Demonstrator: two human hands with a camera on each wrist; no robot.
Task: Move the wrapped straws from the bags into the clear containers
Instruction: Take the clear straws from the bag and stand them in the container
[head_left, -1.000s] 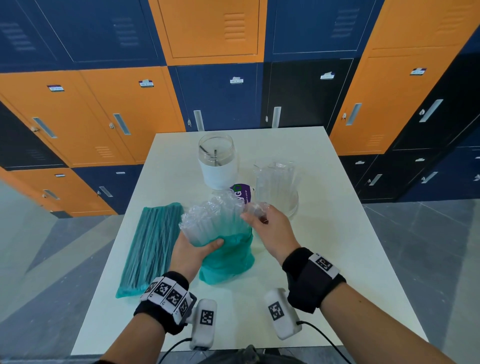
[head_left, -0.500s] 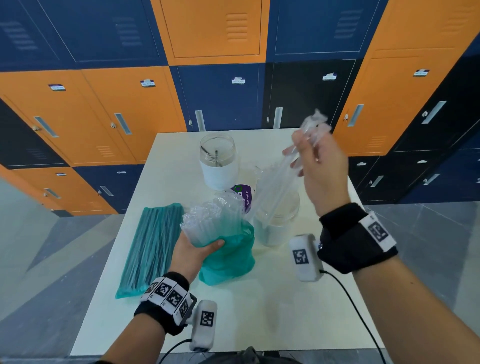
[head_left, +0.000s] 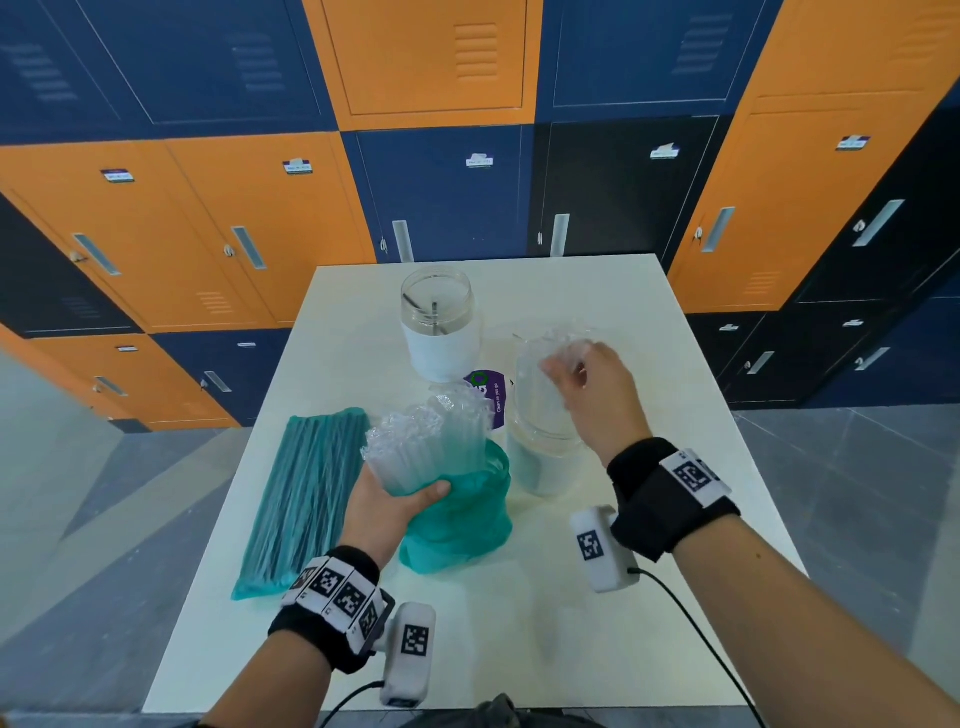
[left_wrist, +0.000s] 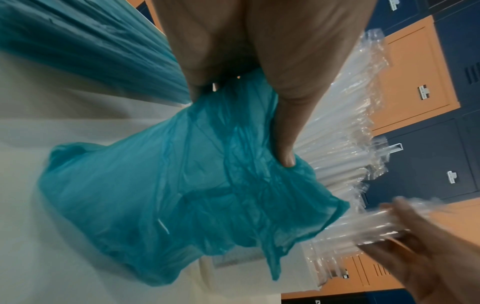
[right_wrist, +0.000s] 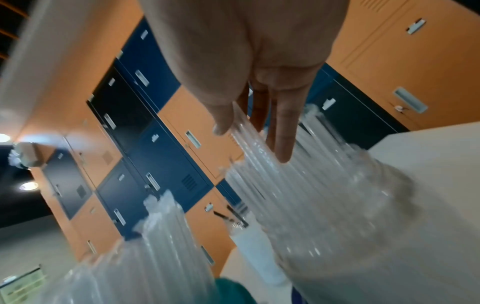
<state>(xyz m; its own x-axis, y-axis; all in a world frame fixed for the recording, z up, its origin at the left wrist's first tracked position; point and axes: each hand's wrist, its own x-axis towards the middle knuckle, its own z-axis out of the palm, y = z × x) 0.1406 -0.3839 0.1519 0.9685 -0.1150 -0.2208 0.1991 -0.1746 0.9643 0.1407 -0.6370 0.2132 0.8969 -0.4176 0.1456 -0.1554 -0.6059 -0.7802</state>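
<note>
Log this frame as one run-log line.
left hand: grips open teal bag | right hand: lowering wrapped straws into near clear container | far jar: two straws

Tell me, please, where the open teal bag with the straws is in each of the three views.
Head: lower centre, the open teal bag in the left hand.
Left wrist: centre, the bag under the thumb.
Right wrist: only a teal scrap at the bottom edge.
Shared landmark: the wrapped straws that stick out of it.
</note>
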